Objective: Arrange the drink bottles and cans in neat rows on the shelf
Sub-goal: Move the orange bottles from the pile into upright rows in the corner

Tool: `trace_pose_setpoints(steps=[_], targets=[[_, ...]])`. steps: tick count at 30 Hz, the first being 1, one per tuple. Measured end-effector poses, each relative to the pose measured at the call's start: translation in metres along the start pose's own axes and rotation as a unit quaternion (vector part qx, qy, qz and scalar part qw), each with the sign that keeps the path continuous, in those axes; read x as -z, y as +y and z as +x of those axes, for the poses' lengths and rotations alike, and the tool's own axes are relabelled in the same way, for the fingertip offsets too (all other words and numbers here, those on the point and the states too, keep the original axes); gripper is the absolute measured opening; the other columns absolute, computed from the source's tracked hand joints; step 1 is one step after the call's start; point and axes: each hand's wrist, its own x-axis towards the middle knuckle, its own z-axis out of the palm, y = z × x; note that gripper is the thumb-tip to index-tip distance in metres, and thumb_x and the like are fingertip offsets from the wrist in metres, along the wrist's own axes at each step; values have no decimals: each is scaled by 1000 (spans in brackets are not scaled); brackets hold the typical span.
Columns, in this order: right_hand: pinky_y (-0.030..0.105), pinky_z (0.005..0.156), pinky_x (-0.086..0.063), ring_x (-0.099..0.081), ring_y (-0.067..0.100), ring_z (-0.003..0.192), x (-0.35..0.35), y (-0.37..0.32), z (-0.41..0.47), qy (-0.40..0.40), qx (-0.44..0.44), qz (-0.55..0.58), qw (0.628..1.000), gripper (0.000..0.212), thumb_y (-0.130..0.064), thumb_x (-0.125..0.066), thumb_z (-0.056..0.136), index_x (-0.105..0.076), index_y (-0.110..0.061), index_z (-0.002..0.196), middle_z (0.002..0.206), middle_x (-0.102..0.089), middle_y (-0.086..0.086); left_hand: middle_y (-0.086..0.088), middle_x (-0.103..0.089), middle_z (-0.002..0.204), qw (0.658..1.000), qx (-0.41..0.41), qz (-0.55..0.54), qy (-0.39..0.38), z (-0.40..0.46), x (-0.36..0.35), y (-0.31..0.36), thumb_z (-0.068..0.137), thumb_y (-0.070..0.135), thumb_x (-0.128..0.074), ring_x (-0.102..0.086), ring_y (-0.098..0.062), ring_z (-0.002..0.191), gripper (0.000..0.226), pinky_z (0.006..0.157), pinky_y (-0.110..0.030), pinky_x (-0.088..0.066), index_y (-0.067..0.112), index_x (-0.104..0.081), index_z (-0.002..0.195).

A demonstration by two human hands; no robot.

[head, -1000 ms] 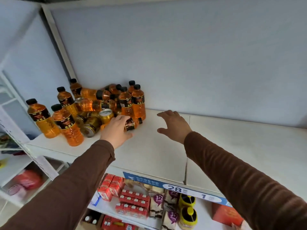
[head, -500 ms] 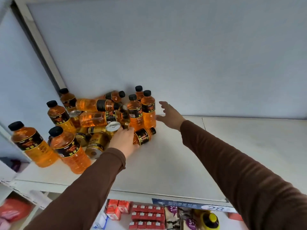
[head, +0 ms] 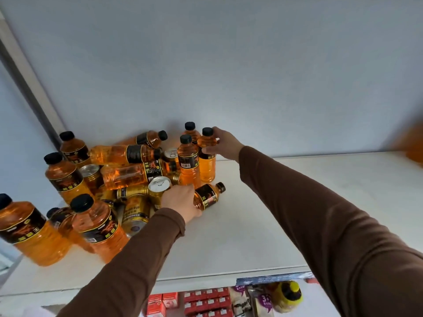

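A jumble of orange drink bottles with black caps and gold cans fills the left of the white shelf (head: 263, 225). My left hand (head: 180, 203) grips a small bottle (head: 209, 195) lying on its side at the pile's right edge. My right hand (head: 225, 143) grips the upper part of an upright bottle (head: 207, 156) at the back right of the pile, beside another upright bottle (head: 188, 161). Gold cans (head: 135, 209) lie in the middle, one can (head: 159, 188) standing upright. Larger bottles (head: 100, 227) stand at the front left.
A grey back wall (head: 251, 76) rises behind the shelf. An orange blur (head: 414, 145) sits at the far right edge. Below the shelf's front edge are red cartons (head: 201, 300), snack packets and a yellow-capped bottle (head: 286, 296).
My right hand has reached further back and taken hold of the upright bottle at the pile's right. My left hand stays on the lying bottle. The view has tilted upward and closer.
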Motion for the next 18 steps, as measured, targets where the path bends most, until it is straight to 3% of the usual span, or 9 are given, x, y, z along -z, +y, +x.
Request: trace_pose_setpoints(steps=[4, 8, 11, 15, 18], targets=[[45, 99, -50, -60, 25, 111, 22, 13, -12, 24, -22, -1, 999, 55, -22, -80, 80, -55, -11, 128, 121, -63, 7, 0, -61, 129, 985, -23, -170, 29, -7, -2, -4, 79, 57, -71, -58, -23, 115, 61, 89, -35, -48, 24, -49, 124], [47, 93, -55, -61, 27, 109, 50, 26, -35, 38, -41, -18, 998, 55, -24, -80, 79, -55, -12, 126, 120, -61, 8, 7, -56, 138, 918, -27, -390, 62, -6, -6, 13, 78, 51, -77, -51, -13, 122, 67, 95, -30, -38, 31, -47, 134], [45, 85, -58, -62, 28, 104, 64, 31, -53, 40, -38, -55, 997, 51, -26, -79, 80, -53, -17, 122, 117, -60, 6, 12, -54, 137, 873, -47, -478, 80, -4, -10, 29, 79, 44, -79, -43, -2, 121, 67, 97, -27, -33, 34, -45, 136], [44, 79, -59, -64, 28, 94, 76, 37, -79, 47, -36, -67, 996, 61, -27, -83, 76, -47, -28, 125, 113, -58, 5, 23, -48, 132, 811, -51, -579, 65, 1, -16, 45, 79, 38, -79, -42, -5, 126, 62, 104, -31, -34, 45, -43, 128], [43, 82, -59, -63, 27, 96, 79, 39, -88, 45, -36, -74, 996, 63, -27, -80, 78, -45, -28, 130, 118, -56, 1, 38, -44, 122, 797, -43, -599, 68, 4, -22, 51, 78, 37, -81, -43, 1, 118, 58, 102, -30, -33, 55, -42, 116]])
